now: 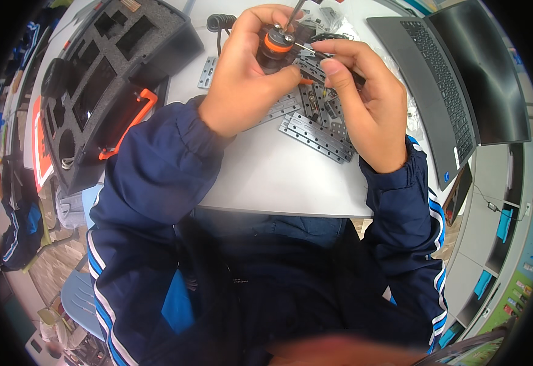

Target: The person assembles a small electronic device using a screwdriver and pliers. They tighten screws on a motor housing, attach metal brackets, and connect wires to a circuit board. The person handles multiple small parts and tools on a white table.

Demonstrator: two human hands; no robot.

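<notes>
Two hands up over the bench point(278, 177) here: your left hand point(242, 79) has its grip clenched round a small black motor with an orange ring point(277, 43), held above the pile of grey perforated metal plates point(315, 131). Your right hand point(364, 100) pinches a thin tool point(315, 50), tip touching the motor's side. Foam-lined tool case point(108, 73) sits left, open laptop point(455, 79) right.
</notes>
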